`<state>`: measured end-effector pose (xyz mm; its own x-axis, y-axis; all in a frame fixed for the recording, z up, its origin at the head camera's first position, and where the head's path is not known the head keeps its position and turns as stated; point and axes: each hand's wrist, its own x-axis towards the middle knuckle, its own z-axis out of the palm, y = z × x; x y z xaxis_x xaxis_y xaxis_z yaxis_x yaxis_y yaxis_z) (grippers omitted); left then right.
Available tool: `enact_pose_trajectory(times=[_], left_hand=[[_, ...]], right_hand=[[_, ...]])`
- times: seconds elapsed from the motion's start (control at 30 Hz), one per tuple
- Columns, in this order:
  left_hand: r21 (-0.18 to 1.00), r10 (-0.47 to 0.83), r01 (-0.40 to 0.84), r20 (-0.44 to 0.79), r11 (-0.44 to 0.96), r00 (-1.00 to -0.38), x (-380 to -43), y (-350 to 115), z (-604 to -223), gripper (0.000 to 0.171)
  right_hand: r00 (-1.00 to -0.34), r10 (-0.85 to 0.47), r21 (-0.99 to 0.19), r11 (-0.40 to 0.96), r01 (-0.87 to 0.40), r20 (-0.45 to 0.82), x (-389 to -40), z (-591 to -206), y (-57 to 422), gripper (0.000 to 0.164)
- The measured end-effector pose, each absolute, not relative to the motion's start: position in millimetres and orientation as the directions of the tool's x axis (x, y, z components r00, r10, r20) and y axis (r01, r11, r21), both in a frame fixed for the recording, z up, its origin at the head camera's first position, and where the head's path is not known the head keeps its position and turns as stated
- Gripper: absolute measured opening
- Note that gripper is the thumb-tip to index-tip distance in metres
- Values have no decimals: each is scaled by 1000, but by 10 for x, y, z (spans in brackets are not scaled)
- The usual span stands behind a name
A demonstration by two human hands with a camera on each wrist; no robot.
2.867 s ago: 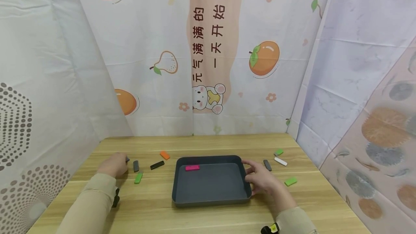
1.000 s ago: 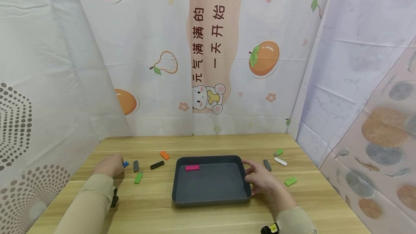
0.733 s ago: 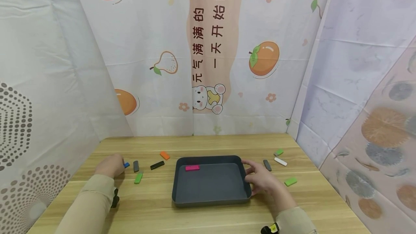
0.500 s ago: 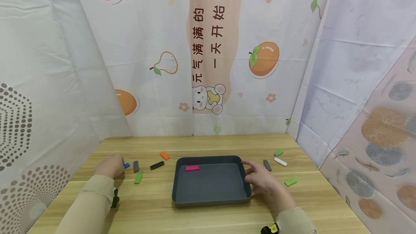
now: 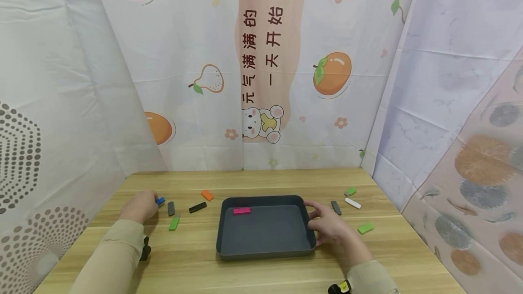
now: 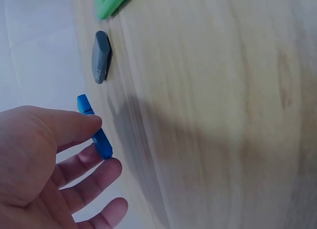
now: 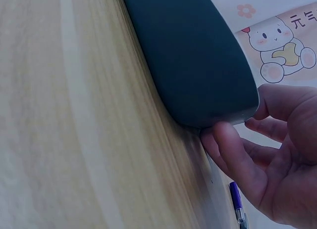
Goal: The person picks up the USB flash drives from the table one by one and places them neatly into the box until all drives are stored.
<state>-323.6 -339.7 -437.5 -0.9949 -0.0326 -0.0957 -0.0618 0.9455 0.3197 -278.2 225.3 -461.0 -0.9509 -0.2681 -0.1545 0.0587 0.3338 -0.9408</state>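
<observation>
My left hand (image 5: 140, 205) is at the far left of the table, pinching a blue USB stick (image 6: 103, 142) between thumb and fingers. The stick is tilted, and the thumb covers part of its middle. Close to it on the table lies a grey USB stick (image 5: 171, 208), with a green one (image 5: 174, 223) nearer to me. In the middle stands a dark grey tray (image 5: 265, 253) with a pink USB stick (image 5: 242, 211) inside, near its back left. My right hand (image 5: 328, 223) rests its spread fingers against the tray's right wall, the thumb near the front corner.
Orange (image 5: 207, 194) and black (image 5: 198, 207) USB sticks lie left of the tray. To its right are a dark grey stick (image 5: 336, 207), a white stick (image 5: 353, 203) and two green sticks (image 5: 365, 228). Patterned curtains (image 5: 196, 121) hang around the table.
My left hand has taken hold of the blue USB stick, and both have moved slightly up and away from me in the last half second. The right hand and tray have stayed still.
</observation>
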Motion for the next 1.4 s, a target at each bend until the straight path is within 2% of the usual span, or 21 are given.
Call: enact_pose_trajectory(times=[0.1,0.4,1.03,1.4], left_hand=[[333,-37,-60,-77,941,-996,-3245,-3380,-4364,16],[372,-27,-35,-25,928,-999,-3257,-3268,-4284,22],[310,94,142,166,940,-982,-3380,-2881,-4161,24],[297,156,216,212,930,-965,-3359,-2579,-4061,24]], right_hand=[[-951,-271,-942,332,55,-152,-2785,-4615,2257,80],[-952,-264,-941,332,60,-154,-2790,-4619,2249,80],[-956,-251,-943,327,63,-151,-2765,-4603,2241,80],[-953,-261,-946,317,63,-151,-2766,-4602,2246,80]])
